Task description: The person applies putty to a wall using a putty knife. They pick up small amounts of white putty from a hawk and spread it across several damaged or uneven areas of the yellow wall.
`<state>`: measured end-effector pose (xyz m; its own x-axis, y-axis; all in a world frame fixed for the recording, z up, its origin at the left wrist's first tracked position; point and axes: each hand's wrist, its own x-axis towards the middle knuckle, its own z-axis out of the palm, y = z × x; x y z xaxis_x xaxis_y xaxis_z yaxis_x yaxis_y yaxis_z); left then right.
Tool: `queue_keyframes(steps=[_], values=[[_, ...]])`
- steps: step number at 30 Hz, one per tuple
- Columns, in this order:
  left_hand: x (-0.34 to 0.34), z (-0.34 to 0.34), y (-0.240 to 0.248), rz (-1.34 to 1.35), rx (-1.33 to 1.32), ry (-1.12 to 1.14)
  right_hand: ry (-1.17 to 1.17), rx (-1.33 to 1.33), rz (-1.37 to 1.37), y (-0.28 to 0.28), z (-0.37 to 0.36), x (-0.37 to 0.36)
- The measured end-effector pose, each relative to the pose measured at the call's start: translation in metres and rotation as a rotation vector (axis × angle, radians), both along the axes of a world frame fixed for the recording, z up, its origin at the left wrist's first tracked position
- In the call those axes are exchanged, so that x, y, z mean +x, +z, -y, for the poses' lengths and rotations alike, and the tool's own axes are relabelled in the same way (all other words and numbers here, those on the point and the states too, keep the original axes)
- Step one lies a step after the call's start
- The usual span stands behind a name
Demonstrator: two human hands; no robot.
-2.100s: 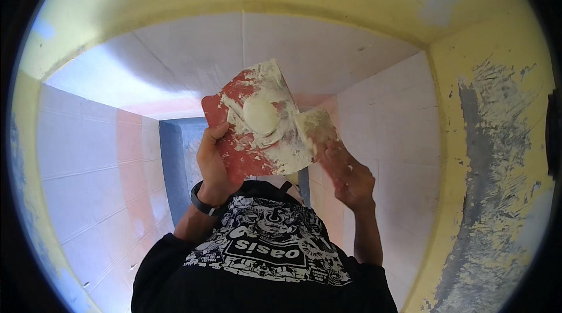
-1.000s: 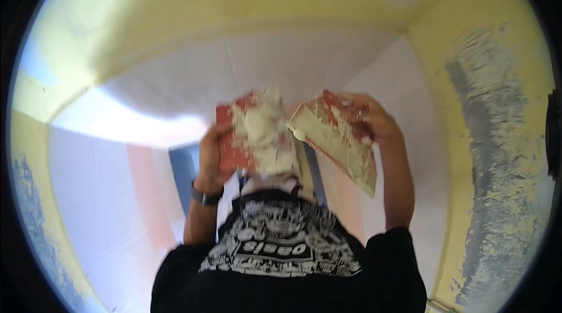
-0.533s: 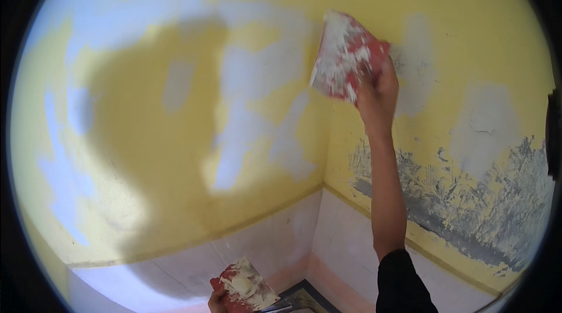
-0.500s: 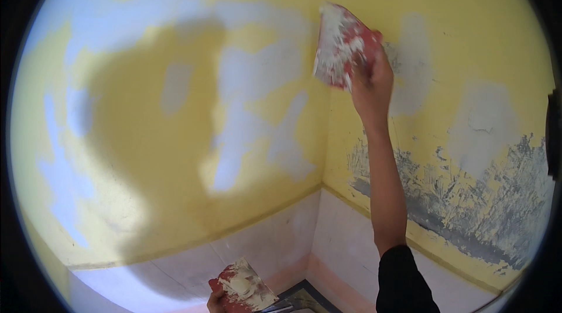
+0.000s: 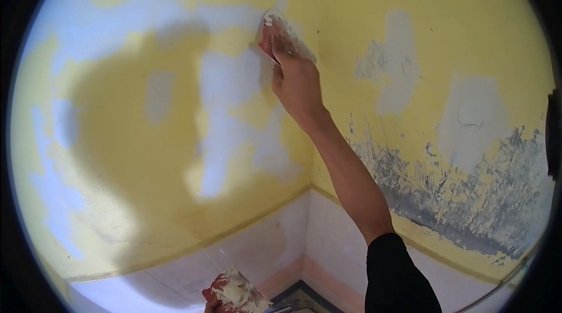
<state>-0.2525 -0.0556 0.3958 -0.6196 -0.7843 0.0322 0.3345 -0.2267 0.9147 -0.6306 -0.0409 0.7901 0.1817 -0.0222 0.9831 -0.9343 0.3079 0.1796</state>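
Note:
My right hand (image 5: 298,82) grips a red putty spreader (image 5: 277,39) smeared with white filler. It is raised against the left yellow wall (image 5: 158,167), close to the corner, and a short fresh white streak (image 5: 283,2) shows just above its upper edge. Low in the view, my left hand (image 5: 212,303) is partly cut off by the frame. Its fingers hold the edge of a second red putty spreader (image 5: 221,283), which carries a thick heap of white filler (image 5: 239,291).
Pale filler patches (image 5: 231,79) cover parts of the left wall. On the right wall are more patches (image 5: 474,114) and a rough grey peeling area (image 5: 445,196). White panelling (image 5: 339,237) runs below a ledge. A dark-bordered surface (image 5: 301,295) lies in the corner.
My right hand has swung left from beside the corner onto the left wall, turning the spreader. A white streak now shows above it. My left hand stays low with its loaded spreader.

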Motion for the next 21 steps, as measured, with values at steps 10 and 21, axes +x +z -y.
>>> queue_keyframes(steps=[10, 21], values=[[0.003, 0.012, -0.006, -0.142, 0.390, -0.010, 0.054, -0.057, 0.094, 0.068, -0.022, 0.003], [0.000, 0.001, 0.013, -0.129, 0.206, -0.023, 0.289, 0.007, 0.161, -0.004, -0.045, 0.030]])
